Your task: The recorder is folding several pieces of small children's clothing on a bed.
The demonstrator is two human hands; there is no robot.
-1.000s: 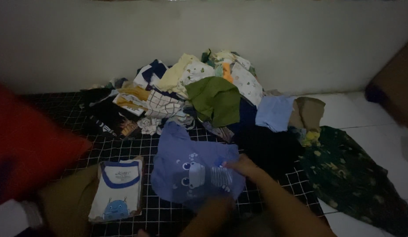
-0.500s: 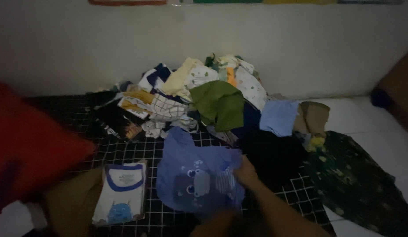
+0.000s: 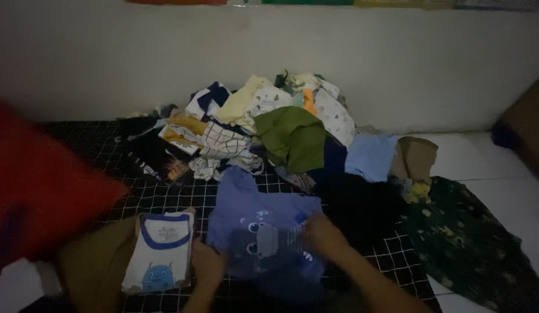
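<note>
A: Where is the blue cotton baby top with the cartoon monster print [image 3: 261, 232]?

B: Lying spread on the black cloth with a white grid pattern [image 3: 182, 200], in front of the mixed heap of small unfolded clothes [image 3: 263, 124] against the wall. Both hands are on it, 1 at each side

A: What are the fingers doing?

B: The left hand [image 3: 207, 264] sits on the top's left edge and the right hand [image 3: 321, 232] on its right side. The frame is dim and blurred, so I cannot tell whether the fingers are flat, spread or pinching the fabric

A: How would you judge a good fold here?

B: Smooth the body flat first, keep both side edges even, and bring the sleeves in square so the print stays centred. Pressing with flat palms should keep thin cotton from bunching

A: Anything close by?

B: Just left lies a folded white baby vest with blue trim and a blue monster [image 3: 159, 249], resting on a brown cushion-like cloth [image 3: 93, 266]. A dark green patterned garment [image 3: 472, 243] lies well to the right, and a blurred red fabric shape [image 3: 37, 185] fills the left edge
</note>
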